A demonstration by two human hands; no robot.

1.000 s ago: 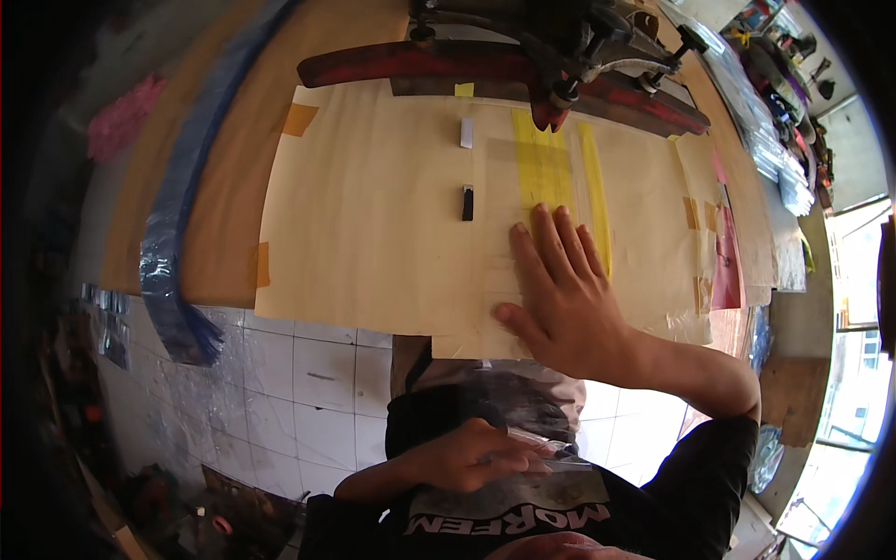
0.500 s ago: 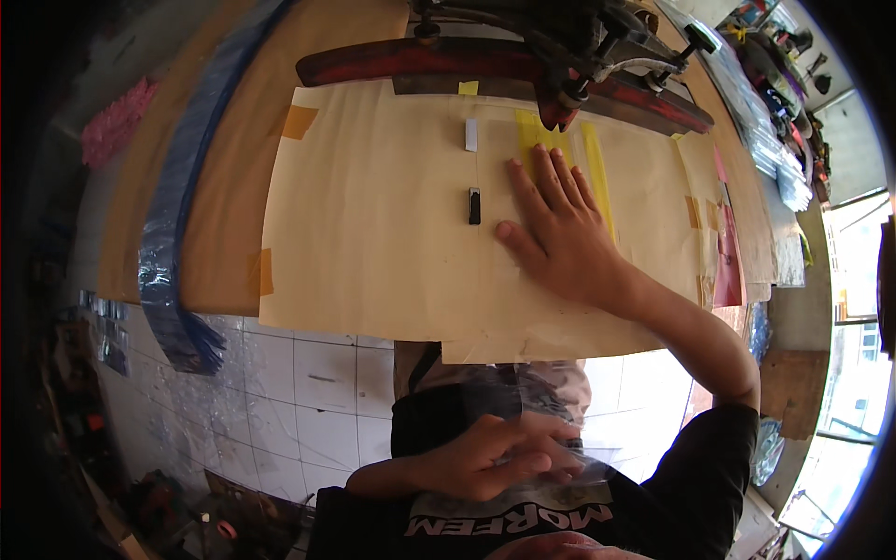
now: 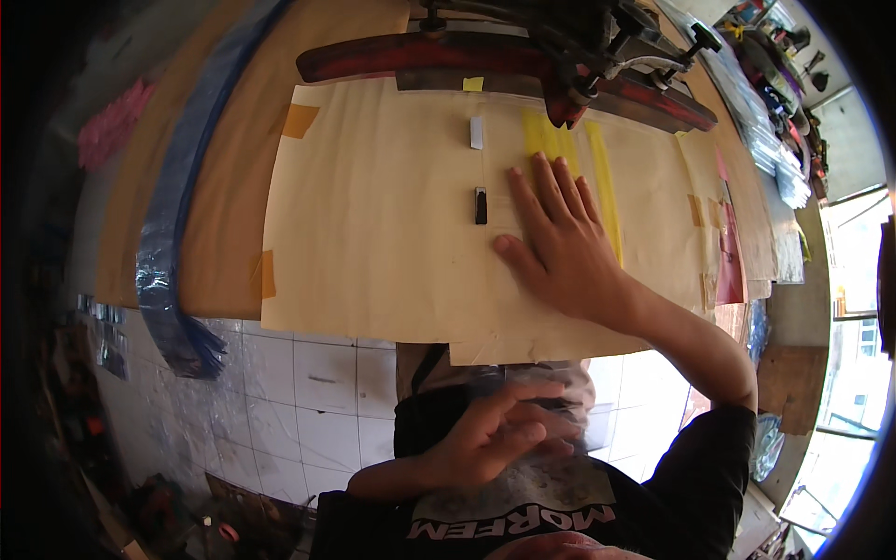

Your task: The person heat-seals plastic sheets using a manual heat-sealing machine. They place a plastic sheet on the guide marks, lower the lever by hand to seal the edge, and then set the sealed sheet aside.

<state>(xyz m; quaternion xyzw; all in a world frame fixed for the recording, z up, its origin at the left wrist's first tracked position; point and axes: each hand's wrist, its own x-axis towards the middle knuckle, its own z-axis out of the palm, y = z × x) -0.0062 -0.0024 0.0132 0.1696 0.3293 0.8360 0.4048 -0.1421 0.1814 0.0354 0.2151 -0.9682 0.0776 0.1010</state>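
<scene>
My right hand (image 3: 571, 252) lies flat on a cream sheet (image 3: 364, 215), fingers stretched out, fingertips at the end of a yellow tape strip (image 3: 551, 135). Faint lines near it may be the edges of clear film; I cannot make this out. To the left of this hand, a small black block (image 3: 481, 206) and a small white block (image 3: 476, 133) sit on the sheet. My left hand (image 3: 490, 434) is in front of my body, below the table edge, fingers apart and partly blurred. Faint clear film seems to be around it, but no grip on it shows.
A dark red clamp bar (image 3: 429, 60) with black knobs (image 3: 705, 37) spans the sheet's far edge. A long bundle of blue-tinted plastic (image 3: 173, 215) hangs over the table's left side. Loose clear plastic (image 3: 205, 411) lies on the white tiled floor (image 3: 322, 411). Plastic sheets (image 3: 747, 121) lie far right.
My right hand has slid slightly nearer to me along the sheet. My left hand has risen a little and its fingers have spread; the clear film at it shows less.
</scene>
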